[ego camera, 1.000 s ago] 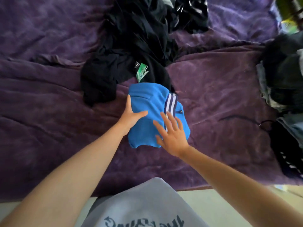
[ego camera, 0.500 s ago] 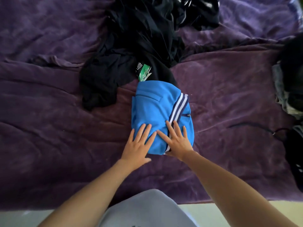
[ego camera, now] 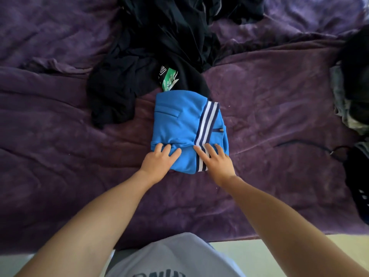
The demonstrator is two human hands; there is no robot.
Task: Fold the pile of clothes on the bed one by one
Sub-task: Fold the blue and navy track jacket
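Note:
A bright blue garment (ego camera: 179, 120) with white and navy side stripes lies folded into a compact rectangle on the purple bedspread (ego camera: 60, 156). My left hand (ego camera: 159, 160) rests flat on its near left corner with fingers spread. My right hand (ego camera: 215, 162) presses on the near right part, fingers straight over the stripes. Behind the blue garment lies a heap of black clothes (ego camera: 159, 47), one with a green and white print (ego camera: 169, 78).
More dark and grey clothes (ego camera: 353, 86) are bunched at the bed's right edge, with a thin dark strap (ego camera: 303, 144) trailing from them. The bed's near edge runs just in front of my torso; pale floor shows below it.
Both hands slid from the middle of the blue garment down to its near edge and now lie side by side. The garment looks flatter and squarer.

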